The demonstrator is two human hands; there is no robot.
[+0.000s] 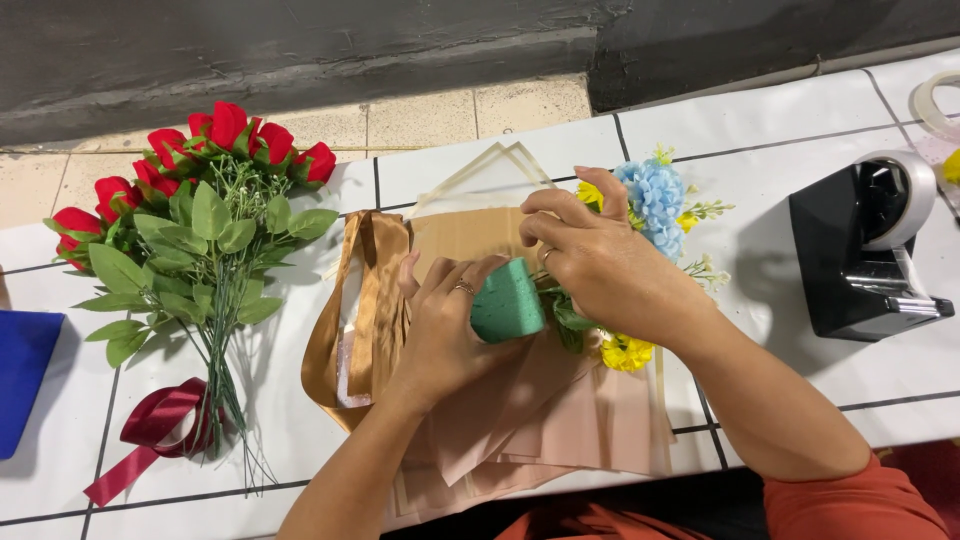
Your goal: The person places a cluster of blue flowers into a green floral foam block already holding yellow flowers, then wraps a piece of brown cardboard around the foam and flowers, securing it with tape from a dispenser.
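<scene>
My left hand (447, 333) grips a green floral foam block (508, 301) above a stack of tan wrapping sheets (560, 425). A ring shows on one finger. My right hand (598, 258) rests over flower stems by the foam, fingers curled on them. Beneath it lies a small bunch with blue hydrangea (652, 200) and yellow flowers (626, 352). A gold satin ribbon (372, 290) lies at the sheets' left edge.
A bunch of red artificial roses (200, 215) with green leaves lies on the white tiled table (780, 120), a dark red ribbon (150, 430) at its stems. A black tape dispenser (860, 250) stands at the right. A blue object (22, 375) sits at the left edge.
</scene>
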